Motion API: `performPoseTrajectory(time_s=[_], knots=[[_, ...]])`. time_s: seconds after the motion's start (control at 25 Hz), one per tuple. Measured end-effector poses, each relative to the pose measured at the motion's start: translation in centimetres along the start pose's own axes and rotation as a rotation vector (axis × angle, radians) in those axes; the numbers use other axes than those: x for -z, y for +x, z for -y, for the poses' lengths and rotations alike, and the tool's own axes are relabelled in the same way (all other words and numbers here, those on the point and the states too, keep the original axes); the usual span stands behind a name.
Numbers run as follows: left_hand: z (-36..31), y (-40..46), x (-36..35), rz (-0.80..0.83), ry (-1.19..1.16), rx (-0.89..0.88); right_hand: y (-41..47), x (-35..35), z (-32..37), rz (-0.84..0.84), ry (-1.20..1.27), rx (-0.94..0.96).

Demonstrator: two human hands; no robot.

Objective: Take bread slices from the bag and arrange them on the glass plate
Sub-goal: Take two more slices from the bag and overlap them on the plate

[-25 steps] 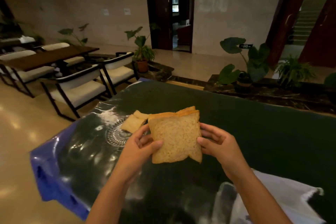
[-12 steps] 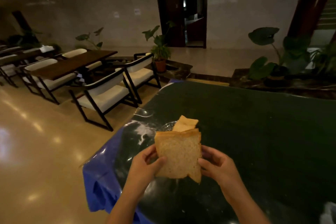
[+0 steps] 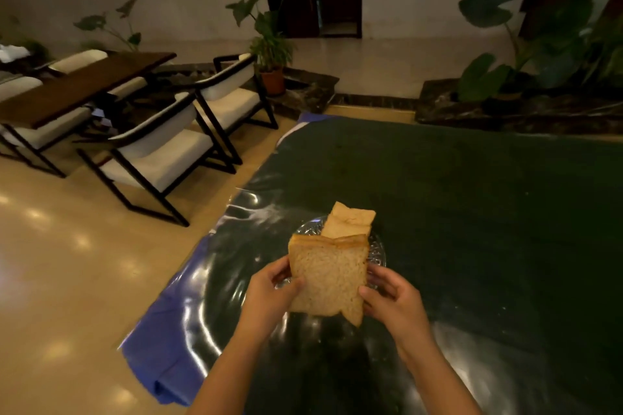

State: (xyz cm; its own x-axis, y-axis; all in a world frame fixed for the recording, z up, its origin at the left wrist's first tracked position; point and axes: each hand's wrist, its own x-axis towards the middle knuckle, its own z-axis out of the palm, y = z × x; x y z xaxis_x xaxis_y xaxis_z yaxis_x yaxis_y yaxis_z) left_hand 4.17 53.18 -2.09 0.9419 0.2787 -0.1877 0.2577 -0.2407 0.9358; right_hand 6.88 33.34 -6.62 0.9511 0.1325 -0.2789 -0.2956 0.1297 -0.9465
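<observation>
I hold a small stack of bread slices (image 3: pixel 327 274) upright above the table, the cut face toward me. My left hand (image 3: pixel 269 293) pinches its left edge and my right hand (image 3: pixel 392 303) grips its right edge. Just behind the stack lies the glass plate (image 3: pixel 378 251), mostly hidden by the bread. On that plate rest other bread slices (image 3: pixel 349 221), leaning toward the far side. The bread bag is out of view.
The table has a dark green cloth (image 3: pixel 472 212) under clear shiny plastic, with a blue sheet (image 3: pixel 161 354) hanging over its left edge. White-cushioned chairs (image 3: pixel 158 155) and a wooden table (image 3: pixel 84 84) stand to the left. Potted plants (image 3: pixel 269 44) line the far wall.
My view has swung left and the white bag at lower right has left the frame. Both hands still hold the bread stack, now nearer above the plate.
</observation>
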Motion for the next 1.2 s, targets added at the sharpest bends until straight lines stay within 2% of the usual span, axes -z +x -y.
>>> performPoseTrajectory(time_s=[0.2,0.4,0.68,1.2], knots=[[2.5,6.5,0.0,0.135,0.074,-0.009,3.5,-1.7,-2.7,-0.159,0.038,-0.075],[6.4,13.4,-1.4,0.287,0.172,-0.051,6.8,-3.6,-5.9,-0.373,0.039,-0.073],[10.7,16.9,-3.3,0.248,0.123,-0.02,10.8,-5.0,-9.3,-0.481,-0.048,-0.108],[12.5,17.9,-4.8,0.24,0.26,-0.164,12.7,-4.6,-10.6,-0.593,-0.562,-0.011]])
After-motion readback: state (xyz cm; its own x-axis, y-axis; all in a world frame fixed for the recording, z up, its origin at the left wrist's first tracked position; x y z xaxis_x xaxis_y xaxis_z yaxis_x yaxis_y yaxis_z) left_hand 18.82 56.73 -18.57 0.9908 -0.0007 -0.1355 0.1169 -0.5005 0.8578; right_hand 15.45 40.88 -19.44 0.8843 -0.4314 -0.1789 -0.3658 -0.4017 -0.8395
